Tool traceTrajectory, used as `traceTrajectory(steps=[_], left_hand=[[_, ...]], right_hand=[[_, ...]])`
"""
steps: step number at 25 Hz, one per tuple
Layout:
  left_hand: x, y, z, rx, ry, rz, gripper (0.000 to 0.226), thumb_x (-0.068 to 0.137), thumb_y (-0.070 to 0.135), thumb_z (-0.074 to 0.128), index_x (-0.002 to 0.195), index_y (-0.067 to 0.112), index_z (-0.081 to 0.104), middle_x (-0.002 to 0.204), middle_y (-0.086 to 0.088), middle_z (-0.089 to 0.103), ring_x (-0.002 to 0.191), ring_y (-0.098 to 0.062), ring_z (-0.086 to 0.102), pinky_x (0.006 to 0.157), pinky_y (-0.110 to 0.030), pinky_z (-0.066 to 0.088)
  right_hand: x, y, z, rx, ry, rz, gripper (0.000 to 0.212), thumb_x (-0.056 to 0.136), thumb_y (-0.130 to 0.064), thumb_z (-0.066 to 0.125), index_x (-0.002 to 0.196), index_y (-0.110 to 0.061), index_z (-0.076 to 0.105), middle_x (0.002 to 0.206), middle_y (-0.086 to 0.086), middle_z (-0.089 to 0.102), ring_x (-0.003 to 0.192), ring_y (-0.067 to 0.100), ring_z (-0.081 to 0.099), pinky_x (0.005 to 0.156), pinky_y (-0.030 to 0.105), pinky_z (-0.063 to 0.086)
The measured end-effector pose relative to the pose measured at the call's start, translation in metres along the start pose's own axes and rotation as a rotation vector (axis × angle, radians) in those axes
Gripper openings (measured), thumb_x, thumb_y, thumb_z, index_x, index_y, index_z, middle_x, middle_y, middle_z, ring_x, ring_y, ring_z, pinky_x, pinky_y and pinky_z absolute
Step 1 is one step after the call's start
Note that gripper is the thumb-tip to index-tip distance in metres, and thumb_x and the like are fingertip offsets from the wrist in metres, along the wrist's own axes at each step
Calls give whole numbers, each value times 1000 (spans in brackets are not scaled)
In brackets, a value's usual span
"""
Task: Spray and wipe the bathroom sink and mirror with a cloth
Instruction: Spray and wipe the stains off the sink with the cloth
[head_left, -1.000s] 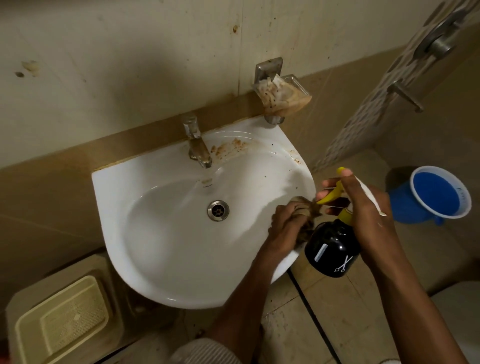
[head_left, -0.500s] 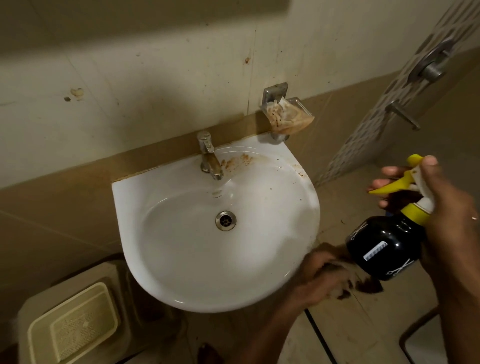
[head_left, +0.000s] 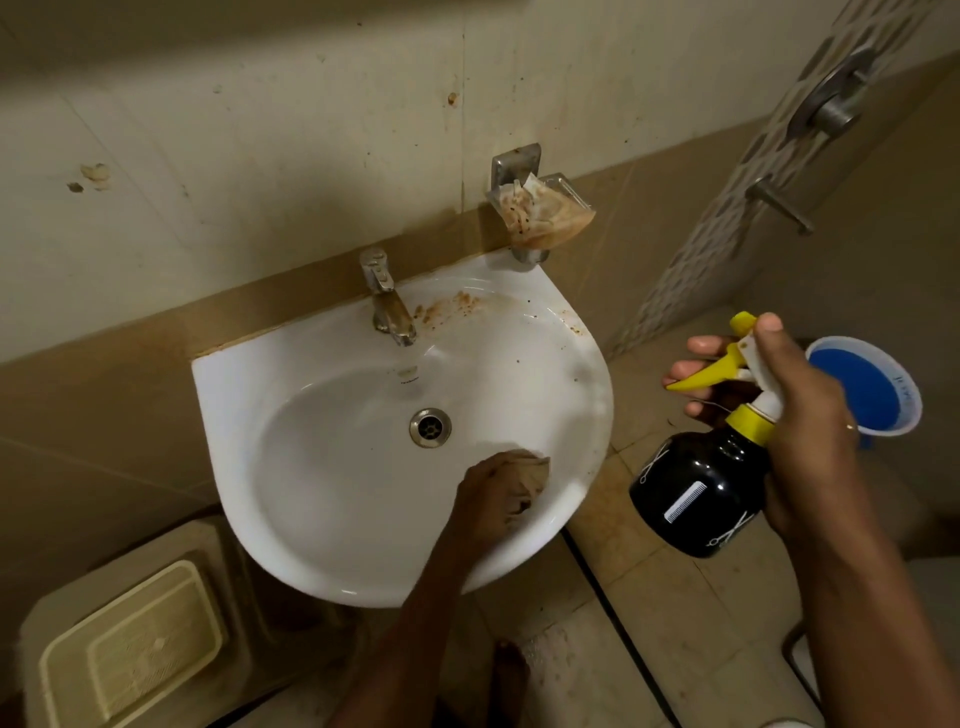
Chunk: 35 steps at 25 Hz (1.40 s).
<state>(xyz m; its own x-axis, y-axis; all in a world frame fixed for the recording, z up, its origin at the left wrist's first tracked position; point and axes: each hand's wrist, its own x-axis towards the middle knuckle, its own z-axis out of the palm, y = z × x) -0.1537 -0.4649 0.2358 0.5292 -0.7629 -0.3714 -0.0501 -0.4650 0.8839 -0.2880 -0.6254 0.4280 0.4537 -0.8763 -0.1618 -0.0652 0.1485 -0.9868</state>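
One sink (head_left: 322, 519), one tap (head_left: 387, 306), one spray bottle (head_left: 696, 493), one cloth (head_left: 535, 475), two hands, one blue mug (head_left: 867, 389).

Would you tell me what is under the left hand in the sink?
A brownish cloth shows beneath the left hand, pressed on the sink bowl; most of it is covered.

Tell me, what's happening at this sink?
A person is cleaning a white wall-mounted ceramic sink. The left hand presses a crumpled brown cloth inside the basin, right of the drain. The right hand holds a black spray bottle with a yellow trigger beside the sink. Brown stains by the metal tap remain.
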Motion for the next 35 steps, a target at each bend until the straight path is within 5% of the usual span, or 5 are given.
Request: traceTrajectory(steps=[6,11,24,30,35], left_hand=[[-9,31,35,-84,93,94,20,99,11,60,116,20,66,117,6,63,97,18,57,90,-9,42],[3,60,62,-29,92,97,39,81,44,54,118,35,61,117,4,50,108,-12,52,98,-34,49],[93,101,89,455,48,221,55,80,4,66,126,31,53,143,-7,25,132,-29,24,105,-43,31],[103,106,27,-735,-117,64,47,91,37,57,108,-7,59,69,-9,53,52,-18,47,48,-27,39],[62,60,-24,-547,-218,-99,50,94,41,63,122,-1,60,99,-20,68,82,-36,68,75,-49,60]], right_hand=[[0,2,-16,54,6,15,28,107,-41,44,99,-28,68,88,-8,79,83,16,76,73,33,56],[-1,3,-28,58,25,16,27,107,-42,44,102,-28,67,88,-8,80,83,15,77,73,32,58],[3,-4,-53,51,97,18,51,107,-41,44,73,-42,81,88,-4,81,83,17,78,71,30,60],[-1,-2,-59,92,120,14,32,106,-40,45,95,-30,73,92,-3,80,82,19,78,69,30,60],[3,3,-44,88,84,37,29,105,-41,47,98,-27,70,91,-2,81,83,20,77,73,36,56]])
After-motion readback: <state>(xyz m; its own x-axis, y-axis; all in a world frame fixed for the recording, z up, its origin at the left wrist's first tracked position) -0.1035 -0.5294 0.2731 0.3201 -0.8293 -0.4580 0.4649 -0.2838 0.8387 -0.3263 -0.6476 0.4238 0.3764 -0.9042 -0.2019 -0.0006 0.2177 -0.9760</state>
